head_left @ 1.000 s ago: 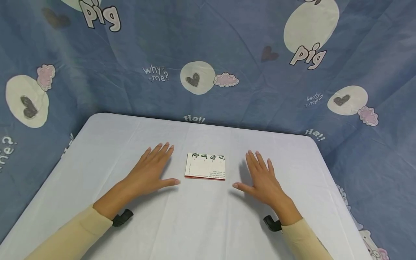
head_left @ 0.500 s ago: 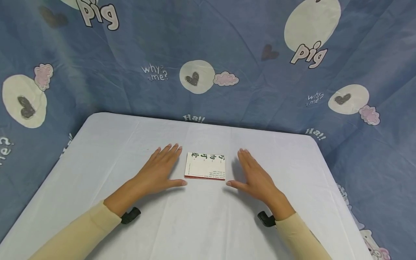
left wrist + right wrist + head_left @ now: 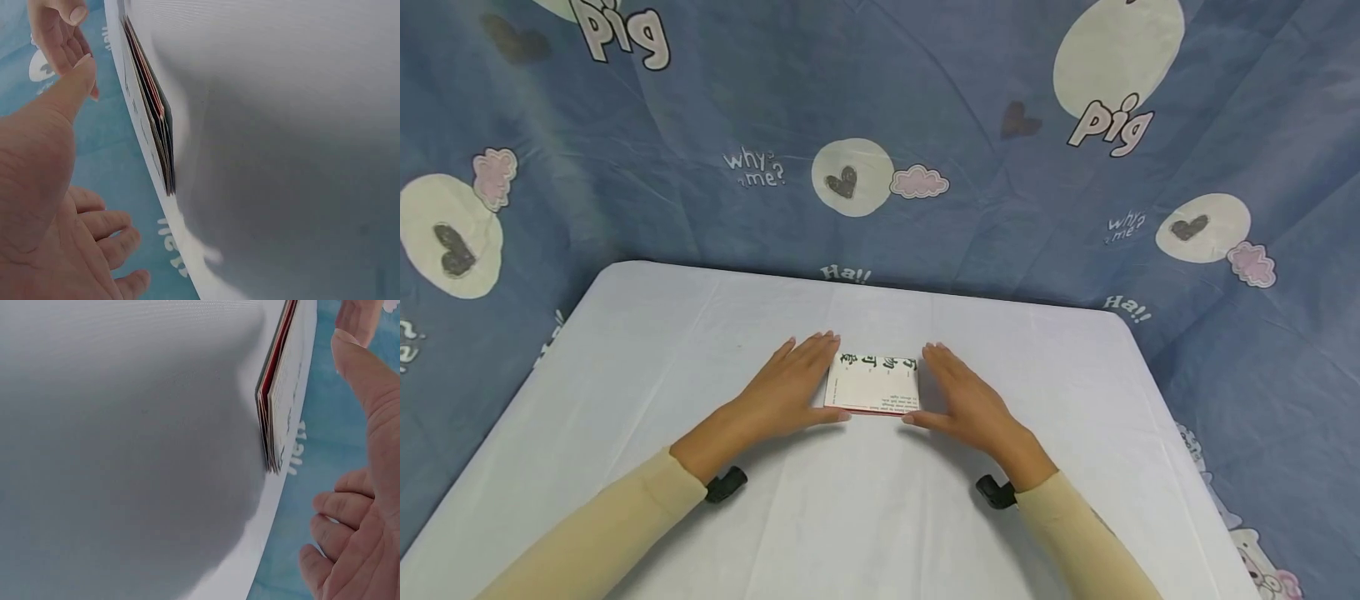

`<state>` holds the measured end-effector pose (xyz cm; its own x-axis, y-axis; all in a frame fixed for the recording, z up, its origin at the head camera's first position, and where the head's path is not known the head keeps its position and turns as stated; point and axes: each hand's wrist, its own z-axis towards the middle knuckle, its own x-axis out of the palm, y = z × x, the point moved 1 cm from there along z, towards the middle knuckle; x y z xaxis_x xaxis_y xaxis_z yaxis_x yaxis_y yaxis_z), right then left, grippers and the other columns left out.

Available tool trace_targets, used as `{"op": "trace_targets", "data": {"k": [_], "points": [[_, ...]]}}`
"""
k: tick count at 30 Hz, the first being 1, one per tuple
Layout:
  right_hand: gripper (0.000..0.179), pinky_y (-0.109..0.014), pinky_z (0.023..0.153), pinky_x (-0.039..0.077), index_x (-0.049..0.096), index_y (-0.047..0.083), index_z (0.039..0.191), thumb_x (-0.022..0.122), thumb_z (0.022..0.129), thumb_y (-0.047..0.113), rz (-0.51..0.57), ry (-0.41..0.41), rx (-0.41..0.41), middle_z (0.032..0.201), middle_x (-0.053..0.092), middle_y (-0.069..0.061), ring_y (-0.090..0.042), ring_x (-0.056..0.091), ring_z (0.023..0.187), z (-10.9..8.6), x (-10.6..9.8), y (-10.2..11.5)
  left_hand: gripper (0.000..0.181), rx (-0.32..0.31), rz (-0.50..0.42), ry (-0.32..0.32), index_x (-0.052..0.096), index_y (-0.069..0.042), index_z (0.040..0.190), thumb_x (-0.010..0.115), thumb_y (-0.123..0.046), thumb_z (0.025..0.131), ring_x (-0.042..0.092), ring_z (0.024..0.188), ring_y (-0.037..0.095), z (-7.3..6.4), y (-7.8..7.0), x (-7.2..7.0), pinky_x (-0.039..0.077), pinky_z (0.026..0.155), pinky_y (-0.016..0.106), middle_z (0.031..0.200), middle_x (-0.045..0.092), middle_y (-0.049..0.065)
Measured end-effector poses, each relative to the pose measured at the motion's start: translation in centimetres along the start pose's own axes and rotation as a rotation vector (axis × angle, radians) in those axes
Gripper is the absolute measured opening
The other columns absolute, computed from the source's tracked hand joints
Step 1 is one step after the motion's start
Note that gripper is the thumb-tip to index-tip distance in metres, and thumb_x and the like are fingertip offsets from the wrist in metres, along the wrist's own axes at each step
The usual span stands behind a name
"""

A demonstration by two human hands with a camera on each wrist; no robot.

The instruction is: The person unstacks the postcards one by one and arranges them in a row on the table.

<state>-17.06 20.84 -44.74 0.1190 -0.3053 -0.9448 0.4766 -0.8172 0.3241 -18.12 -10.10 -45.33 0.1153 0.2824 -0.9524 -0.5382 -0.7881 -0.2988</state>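
Note:
A small folded card booklet [image 3: 872, 385] lies flat at the middle of the table, dark characters and fine print on its cream cover. Its thin layered edges, partly red, show in the left wrist view as a booklet [image 3: 150, 103] and again in the right wrist view [image 3: 275, 394]. My left hand [image 3: 786, 392] is at its left side, fingers extended and thumb near the front corner. On the opposite side my right hand [image 3: 966, 400] mirrors it. Neither hand grips the booklet; both wrist views show a gap between palm and booklet edge.
The table [image 3: 865, 517] is covered with a white cloth and has rounded far corners. Behind it hangs a blue patterned curtain [image 3: 985, 217]. A black wrist mount [image 3: 727, 484] sits under the left cuff, another mount [image 3: 996, 492] under the right.
Both hands have moved inward from either side, from well apart to close beside the booklet. The booklet lies where it was.

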Motion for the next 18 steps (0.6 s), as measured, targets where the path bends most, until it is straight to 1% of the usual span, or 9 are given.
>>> {"op": "trace_targets", "data": {"k": [3,8,12,18], "points": [[0.107,-0.047,0.122,0.032,0.034,0.002,0.162,0.083,0.085,0.057,0.009,0.012,-0.011,0.168,0.032,-0.014,-0.028,0.025,0.157,0.5,0.2,0.2,0.115,0.011,0.005,0.022,0.024,0.002,0.164,0.074,-0.067,0.087,0.023,0.157,0.032,0.5,-0.2,0.3,0.013,0.127,0.055,0.170,0.026,0.016],[0.106,-0.047,0.121,0.034,0.034,0.002,0.162,0.082,0.086,0.057,-0.010,0.040,-0.018,0.167,0.033,-0.015,-0.029,0.027,0.156,1.1,0.6,0.4,0.113,0.019,0.002,0.056,0.026,0.004,0.163,0.074,-0.066,0.088,0.024,0.157,0.032,1.1,-0.4,0.6,0.015,0.127,0.054,0.169,0.028,0.017],[0.104,-0.047,0.121,0.034,0.035,0.002,0.162,0.082,0.086,0.056,-0.023,0.054,-0.024,0.167,0.034,-0.016,-0.030,0.029,0.156,1.6,0.8,0.4,0.113,0.019,-0.004,0.067,0.027,0.004,0.162,0.077,-0.064,0.087,0.025,0.156,0.033,1.5,-0.3,0.7,0.016,0.127,0.054,0.168,0.030,0.018],[0.102,-0.048,0.120,0.036,0.038,0.003,0.160,0.084,0.086,0.054,-0.010,0.070,-0.027,0.165,0.038,-0.016,-0.031,0.033,0.154,2.2,1.2,0.3,0.112,0.025,-0.023,0.077,0.028,0.005,0.162,0.079,-0.061,0.087,0.028,0.155,0.034,2.1,-0.1,0.9,0.018,0.126,0.054,0.167,0.032,0.018]]}}
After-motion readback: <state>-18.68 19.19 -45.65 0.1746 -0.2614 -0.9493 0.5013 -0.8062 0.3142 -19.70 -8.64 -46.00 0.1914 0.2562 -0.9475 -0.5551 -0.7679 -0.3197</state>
